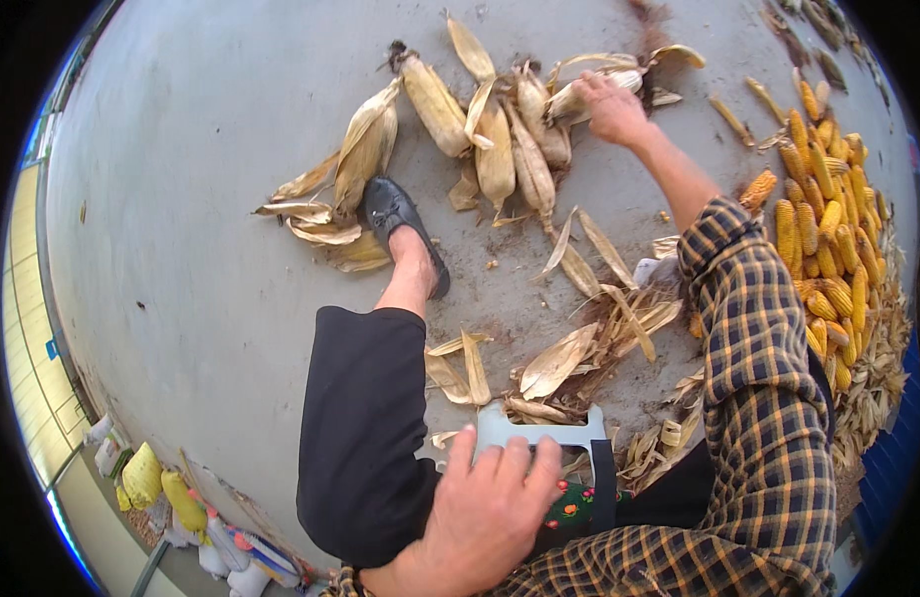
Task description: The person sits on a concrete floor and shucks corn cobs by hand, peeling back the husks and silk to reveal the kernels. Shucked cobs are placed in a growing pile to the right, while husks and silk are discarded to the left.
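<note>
My right hand (615, 109) reaches out to the upper right and touches a corn ear in its dry husk (568, 103); whether the fingers grip it cannot be told. Beside it several more unhusked corn ears (495, 153) lie in a loose row on the concrete floor. My left hand (488, 515) hovers near my lap with its fingers apart and nothing in it, in front of a light plastic stool (497, 427). Loose dry husks (560, 360) are scattered between my feet.
A pile of husked yellow corn cobs (833, 216) lies at the right, with a heap of stripped husks (870, 395) by it. My black shoe (392, 213) rests beside husks on the left. Filled sacks (142, 477) stand at the lower left.
</note>
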Demonstrator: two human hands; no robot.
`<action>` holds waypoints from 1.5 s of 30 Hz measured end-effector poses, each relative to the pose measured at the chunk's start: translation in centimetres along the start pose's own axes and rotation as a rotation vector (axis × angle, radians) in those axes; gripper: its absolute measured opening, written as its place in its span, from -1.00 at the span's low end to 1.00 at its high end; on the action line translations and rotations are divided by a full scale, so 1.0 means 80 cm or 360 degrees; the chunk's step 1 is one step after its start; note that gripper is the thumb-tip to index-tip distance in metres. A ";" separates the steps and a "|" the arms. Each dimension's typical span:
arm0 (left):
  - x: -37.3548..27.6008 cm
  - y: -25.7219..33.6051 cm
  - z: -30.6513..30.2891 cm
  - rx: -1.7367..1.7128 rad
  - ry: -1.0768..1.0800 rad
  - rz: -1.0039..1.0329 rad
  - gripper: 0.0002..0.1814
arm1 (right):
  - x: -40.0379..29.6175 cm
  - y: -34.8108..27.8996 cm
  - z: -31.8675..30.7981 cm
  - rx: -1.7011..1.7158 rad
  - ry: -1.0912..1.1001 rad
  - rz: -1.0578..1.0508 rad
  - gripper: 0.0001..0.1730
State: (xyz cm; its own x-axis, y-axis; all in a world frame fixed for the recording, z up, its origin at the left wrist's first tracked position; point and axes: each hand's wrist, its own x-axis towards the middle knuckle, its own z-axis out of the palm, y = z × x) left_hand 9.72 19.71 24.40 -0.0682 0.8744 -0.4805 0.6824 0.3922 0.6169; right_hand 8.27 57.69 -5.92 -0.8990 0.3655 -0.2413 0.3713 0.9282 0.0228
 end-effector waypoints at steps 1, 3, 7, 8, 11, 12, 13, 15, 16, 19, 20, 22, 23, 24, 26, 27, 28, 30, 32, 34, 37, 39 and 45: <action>0.000 0.002 -0.002 -0.0065 -0.0033 0.0003 -0.48 | 0.009 0.001 0.009 -0.0058 -0.0058 0.0034 -0.47; 0.003 0.002 -0.005 -0.0120 0.0116 0.0070 -0.46 | 0.021 0.007 0.021 -0.0172 -0.0065 0.0096 -0.49; 0.008 0.003 -0.006 -0.0076 0.0087 0.0043 -0.50 | 0.022 0.014 0.031 -0.0444 -0.0022 -0.0098 -0.59; 0.010 0.005 -0.005 -0.0057 0.0074 0.0031 -0.50 | 0.012 0.017 0.031 -0.0610 -0.0021 -0.0228 -0.69; 0.013 0.016 0.000 -0.0010 0.0076 -0.0015 -0.50 | -0.058 0.021 0.034 -0.0578 -0.0294 -0.0217 -0.65; 0.012 0.014 -0.002 -0.0025 0.0007 0.0013 -0.48 | -0.091 0.016 0.036 -0.0551 -0.0373 -0.0200 -0.62; 0.010 0.015 -0.001 -0.0021 -0.0048 0.0013 -0.47 | -0.128 0.005 0.040 -0.0525 -0.0487 -0.0180 -0.59; 0.007 0.017 0.001 -0.0068 0.0038 0.0031 -0.47 | -0.196 -0.029 0.047 -0.0300 -0.0749 0.0001 -0.51; 0.006 0.017 0.003 -0.0083 0.0039 0.0014 -0.49 | -0.226 -0.048 0.049 -0.0098 -0.0998 0.0061 -0.46; 0.004 0.016 0.013 -0.0064 0.0049 -0.0059 -0.60 | -0.314 -0.107 0.047 0.0292 -0.1289 0.0181 -0.48; 0.006 0.015 0.017 -0.0051 0.0088 -0.0092 -0.61 | -0.336 -0.126 0.045 0.0345 -0.1326 0.0231 -0.52; 0.011 0.011 0.027 -0.0004 0.0109 -0.0180 -0.62 | -0.375 -0.143 0.034 0.0764 -0.0986 0.0490 -0.47; 0.014 0.008 0.032 0.0021 0.0145 -0.0214 -0.62 | -0.385 -0.147 0.027 0.0884 -0.0918 0.0638 -0.41; 0.018 0.005 0.038 0.0057 0.0147 -0.0234 -0.63 | -0.392 -0.147 0.018 0.1135 -0.0837 0.0732 -0.36; 0.028 0.000 0.048 0.0119 0.0168 -0.0225 -0.60 | -0.400 -0.145 -0.009 0.1563 -0.0671 0.0933 -0.26; 0.033 -0.001 0.052 0.0114 0.0193 -0.0203 -0.58 | -0.402 -0.144 -0.026 0.1756 -0.0489 0.0869 -0.25; 0.038 -0.001 0.059 0.0029 0.0314 -0.0174 -0.58 | -0.405 -0.143 -0.045 0.1880 -0.0338 0.0836 -0.25; 0.045 0.003 0.072 -0.0184 0.0492 -0.0143 -0.57 | -0.414 -0.150 -0.086 0.2339 -0.0105 0.0696 -0.35; 0.048 0.013 0.090 -0.0449 0.0655 -0.0064 -0.52 | -0.426 -0.162 -0.125 0.2580 -0.0074 0.0601 -0.42; 0.045 0.019 0.104 -0.0781 0.0717 -0.0050 -0.44 | -0.447 -0.180 -0.155 0.2779 0.0031 0.0390 -0.45; 0.033 0.018 0.116 -0.0987 0.0584 -0.0086 -0.44 | -0.476 -0.211 -0.178 0.2942 0.0008 0.0209 -0.38; 0.027 0.011 0.117 -0.0953 0.0583 -0.0057 -0.49 | -0.489 -0.227 -0.185 0.2762 -0.0212 0.0369 -0.43; 0.036 0.003 0.115 -0.0728 0.0690 -0.0025 -0.60 | -0.496 -0.249 -0.198 0.2593 -0.0228 0.0410 -0.42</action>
State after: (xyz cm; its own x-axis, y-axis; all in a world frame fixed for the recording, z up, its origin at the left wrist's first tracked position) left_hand 16.37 19.67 17.46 -0.4300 0.8661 -0.2547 0.3048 0.4049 0.8621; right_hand 32.89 25.81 18.56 -0.7863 0.3937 -0.4761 0.4180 -0.2284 -0.8793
